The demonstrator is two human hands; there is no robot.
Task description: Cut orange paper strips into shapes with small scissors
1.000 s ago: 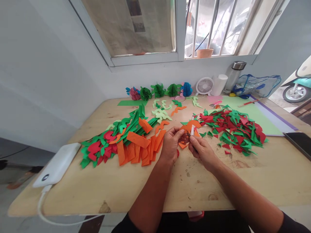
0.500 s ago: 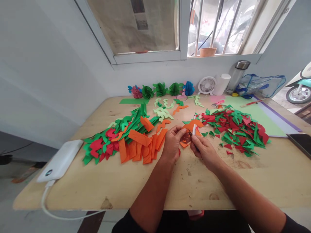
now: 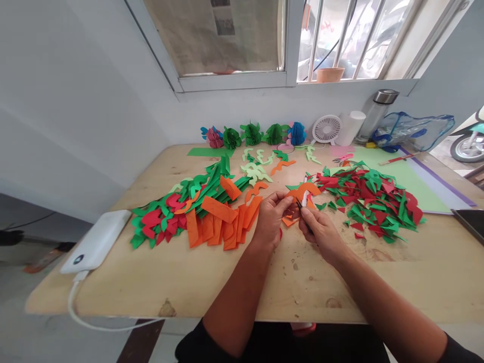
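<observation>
My left hand (image 3: 275, 214) is closed, its thumb and fingers pinching a piece of orange paper (image 3: 308, 188) with a wavy edge. Close beside it, my right hand (image 3: 319, 229) grips small dark scissors (image 3: 299, 205), their blades at the paper near my left fingertips. The fingers partly hide the scissors' handles. A thin white stick-like thing (image 3: 304, 197) shows just behind the hands. To the left of my left hand lie several folded orange paper strips (image 3: 219, 210), overlapping one another.
Green and red cut shapes (image 3: 159, 222) lie left, near a white power bank (image 3: 96, 242) with a cable. Red and green scraps (image 3: 372, 199) are heaped right. Folded paper figures (image 3: 251, 133), a small fan (image 3: 326, 129) and a bottle (image 3: 377, 116) stand along the wall. A phone (image 3: 471, 224) lies far right.
The whole view has shifted slightly, so the table appears a little higher and further right. Both hands keep their grip on the orange paper and the scissors.
</observation>
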